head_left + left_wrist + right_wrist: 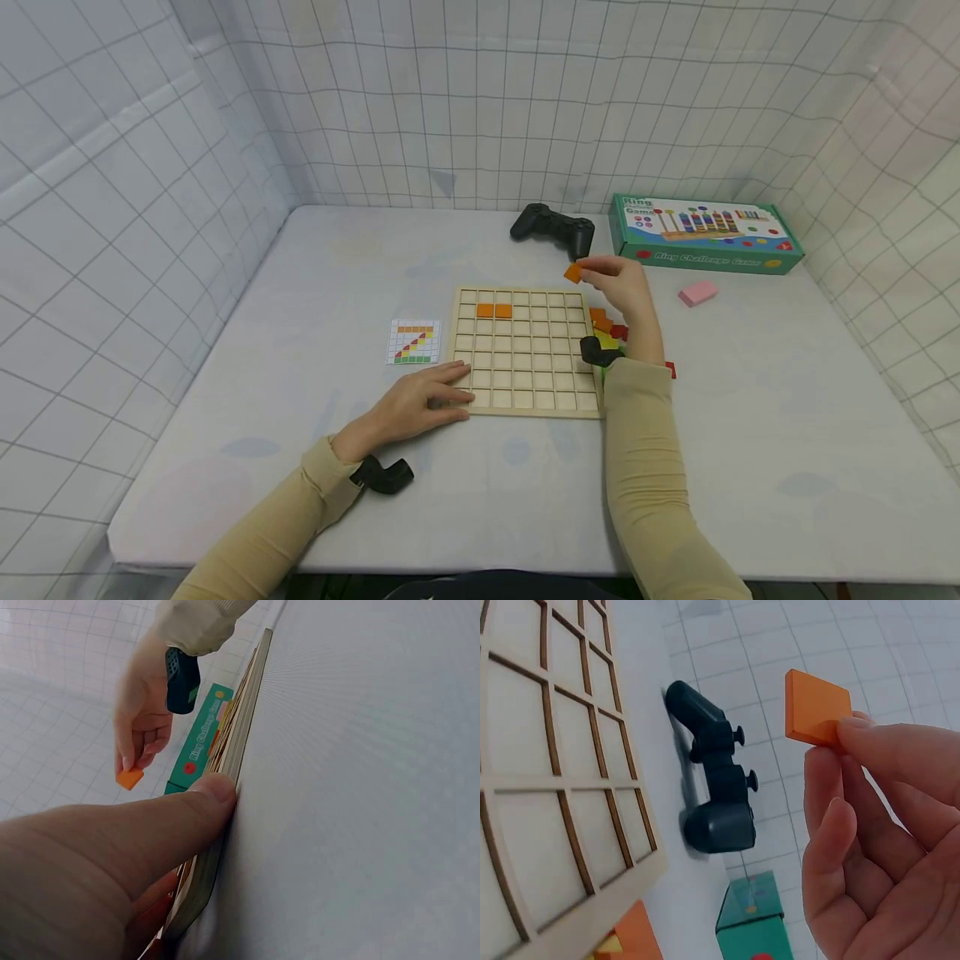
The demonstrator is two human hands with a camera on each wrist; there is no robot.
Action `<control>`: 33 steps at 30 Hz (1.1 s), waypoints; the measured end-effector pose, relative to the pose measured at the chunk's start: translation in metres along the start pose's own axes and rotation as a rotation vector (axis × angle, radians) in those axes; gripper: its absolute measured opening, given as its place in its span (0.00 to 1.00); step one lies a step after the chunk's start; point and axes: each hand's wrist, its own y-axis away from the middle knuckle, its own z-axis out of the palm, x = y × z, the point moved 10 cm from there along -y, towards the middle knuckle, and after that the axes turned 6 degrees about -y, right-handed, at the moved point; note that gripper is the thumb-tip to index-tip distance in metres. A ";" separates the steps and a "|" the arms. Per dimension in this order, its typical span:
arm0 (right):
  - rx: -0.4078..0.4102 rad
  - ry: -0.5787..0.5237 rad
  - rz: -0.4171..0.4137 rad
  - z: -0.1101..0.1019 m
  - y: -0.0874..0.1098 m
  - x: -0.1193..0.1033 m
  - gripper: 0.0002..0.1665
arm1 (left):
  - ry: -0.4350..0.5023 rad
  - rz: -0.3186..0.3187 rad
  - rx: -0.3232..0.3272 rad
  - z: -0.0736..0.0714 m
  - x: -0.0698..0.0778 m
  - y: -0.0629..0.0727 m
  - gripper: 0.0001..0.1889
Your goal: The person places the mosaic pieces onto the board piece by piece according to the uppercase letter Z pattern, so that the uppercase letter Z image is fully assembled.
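Observation:
My right hand (621, 285) pinches an orange square tile (819, 706) between thumb and fingertips, raised above the far right corner of the wooden grid board (532, 413). Two orange tiles (494, 311) lie side by side in the board's second row. My left hand (416, 402) rests at the near left corner of the board with its fingers spread over the edge. In the left wrist view its thumb (191, 811) lies against the board's side. Left of the board is a small pattern card (413, 342) with orange, red, yellow and green squares.
Loose orange, red and yellow tiles (604, 340) lie along the board's right side, partly hidden by my right arm. A black game controller (553, 227) and a green Ring Challenge Game box (705, 235) stand at the back. A pink block (698, 292) lies right.

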 end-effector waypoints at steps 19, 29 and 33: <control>-0.272 0.235 -0.073 0.087 -0.005 -0.006 0.13 | 0.000 0.004 0.000 -0.001 0.001 0.000 0.16; -0.285 0.275 -0.003 0.094 -0.003 0.002 0.13 | -0.003 0.014 0.012 -0.001 0.001 0.000 0.16; -0.288 0.267 0.015 0.096 -0.004 0.006 0.12 | -0.012 0.016 0.010 0.000 0.001 0.000 0.16</control>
